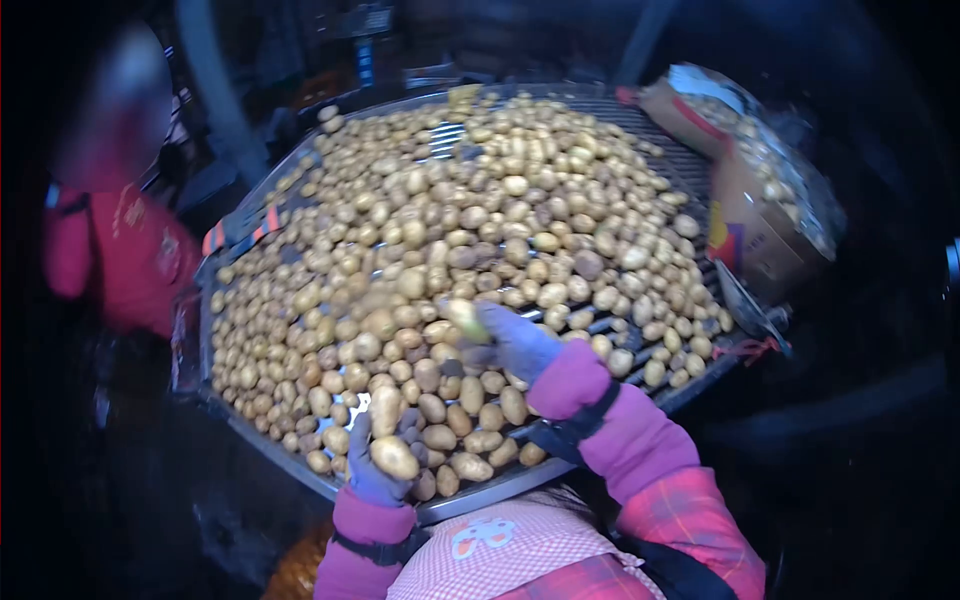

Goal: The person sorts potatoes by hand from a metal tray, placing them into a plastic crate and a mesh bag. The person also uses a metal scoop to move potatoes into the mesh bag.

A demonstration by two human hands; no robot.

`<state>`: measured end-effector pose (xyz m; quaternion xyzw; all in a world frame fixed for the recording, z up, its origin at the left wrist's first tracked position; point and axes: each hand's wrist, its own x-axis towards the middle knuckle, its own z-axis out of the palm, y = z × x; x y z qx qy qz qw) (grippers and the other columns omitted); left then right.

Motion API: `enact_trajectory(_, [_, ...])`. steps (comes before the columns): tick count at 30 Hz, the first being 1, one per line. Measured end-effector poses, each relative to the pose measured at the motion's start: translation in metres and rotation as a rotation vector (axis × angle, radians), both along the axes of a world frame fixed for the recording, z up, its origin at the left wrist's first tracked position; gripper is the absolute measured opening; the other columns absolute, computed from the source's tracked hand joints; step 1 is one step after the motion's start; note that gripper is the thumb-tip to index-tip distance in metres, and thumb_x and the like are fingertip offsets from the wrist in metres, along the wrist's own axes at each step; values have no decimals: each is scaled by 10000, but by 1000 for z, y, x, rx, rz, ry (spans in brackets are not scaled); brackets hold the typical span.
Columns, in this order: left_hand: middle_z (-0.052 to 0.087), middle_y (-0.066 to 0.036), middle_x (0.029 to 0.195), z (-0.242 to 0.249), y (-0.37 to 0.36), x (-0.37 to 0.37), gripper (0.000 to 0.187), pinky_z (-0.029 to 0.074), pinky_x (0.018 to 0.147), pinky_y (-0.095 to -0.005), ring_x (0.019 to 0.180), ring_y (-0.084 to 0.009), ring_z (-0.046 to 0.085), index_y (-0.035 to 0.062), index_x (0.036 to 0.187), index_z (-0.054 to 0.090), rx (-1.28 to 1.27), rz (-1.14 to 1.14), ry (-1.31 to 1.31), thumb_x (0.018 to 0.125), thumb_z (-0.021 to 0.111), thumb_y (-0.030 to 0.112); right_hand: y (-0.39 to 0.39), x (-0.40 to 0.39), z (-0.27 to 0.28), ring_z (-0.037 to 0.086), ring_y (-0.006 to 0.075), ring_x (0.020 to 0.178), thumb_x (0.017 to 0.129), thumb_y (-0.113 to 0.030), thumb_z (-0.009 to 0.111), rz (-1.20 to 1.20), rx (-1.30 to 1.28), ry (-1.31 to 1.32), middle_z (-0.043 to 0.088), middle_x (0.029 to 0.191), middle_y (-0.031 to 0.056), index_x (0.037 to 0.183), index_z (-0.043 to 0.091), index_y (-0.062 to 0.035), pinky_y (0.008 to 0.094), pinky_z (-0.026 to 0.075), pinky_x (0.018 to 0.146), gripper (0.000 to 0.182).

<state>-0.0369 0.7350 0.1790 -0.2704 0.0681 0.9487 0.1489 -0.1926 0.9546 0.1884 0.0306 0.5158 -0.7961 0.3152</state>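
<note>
Apron (540, 540): beside rack rim (490, 492).
Left hand (378, 478): cradles two potatoes (395, 457) over the heap (515, 185).
Right hand (515, 340): apparently grips one blurred potato (463, 318), likewise.
Risk: overfull left grip could drop one.

Left hand (374, 482) cupped; right hand (515, 338) extended, blurred, seemingly curled.

Cupping at least one potato (395, 458) in the left hand (373, 480) at the near edge of the slatted table (690, 168). Gripping a blurred potato (463, 317) in the right hand (512, 338) over the table. Facing more potatoes (515, 186) across the table, a cardboard box (768, 245) at its far right, a person in red (125, 255) beyond its left edge.
</note>
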Motion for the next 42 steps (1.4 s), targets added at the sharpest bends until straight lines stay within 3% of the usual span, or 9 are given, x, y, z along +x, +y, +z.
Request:
enact_trajectory(1, [605,-110,1095,-7,-2,6,490,503,603,-343,724,-235,607,171,1241,536,3,-30,105,889,520,512,-3,-1,-16,645,198,828,970,-373,502,41,183,409,602,1118,120,1327,468,-74,297,542,730,467])
enact_trajectory(8, [568,-104,1215,-21,-31,38,521,519,691,-361,845,-220,622,139,1330,473,-25,3,47,912,522,447,34,10,-31,625,216,995,922,-205,563,-195,153,286,621,1121,122,1247,533,-28,372,492,899,372])
enact_trajectory(11, [617,-112,1077,-9,-46,51,569,521,699,-365,822,-239,609,12,1277,486,47,-2,102,913,508,448,51,14,-14,619,244,1016,914,-190,579,-301,971,689,602,1170,152,1240,551,-20,339,504,872,368])
enact_trajectory(18, [590,-121,1185,-20,-43,62,499,502,662,-337,759,-206,615,135,1347,456,25,-18,138,915,508,379,-59,-10,-25,504,389,1169,768,-258,672,241,1251,1426,507,1291,202,1308,517,-135,459,412,999,574])
enact_trajectory(21, [613,-117,1126,-9,-34,59,496,483,626,-329,706,-199,592,132,1328,481,-35,-17,61,913,513,403,-89,-27,-29,491,386,1186,744,-350,698,356,1447,1167,474,1317,208,1310,509,-161,450,406,1016,627])
enact_trajectory(26, [616,-113,1110,-4,-12,31,543,464,584,-337,694,-204,559,156,1361,471,10,-107,17,929,470,484,-14,-6,-19,497,389,1171,727,-453,733,-65,853,1022,527,1242,215,1261,531,-106,467,404,1010,667])
enact_trajectory(32, [654,-106,1102,-42,-19,-13,665,478,719,-359,803,-251,621,45,1247,541,34,-489,124,932,370,605,156,145,-21,570,98,889,806,-164,752,-817,309,426,580,1025,21,1205,545,-94,252,513,778,454])
enact_trajectory(38, [617,-141,1140,-31,16,-30,574,445,608,-374,781,-272,594,143,1388,430,32,-518,155,976,310,525,309,348,-93,591,117,885,913,-146,626,-1507,1031,92,596,972,34,1206,562,-63,217,491,744,311])
enact_trajectory(42, [614,-133,1045,-16,26,-19,553,439,617,-348,754,-228,538,125,1384,416,38,-419,135,959,396,478,315,380,-79,542,364,1113,879,-311,596,-751,1966,-341,585,1190,167,1263,563,-115,449,413,997,432])
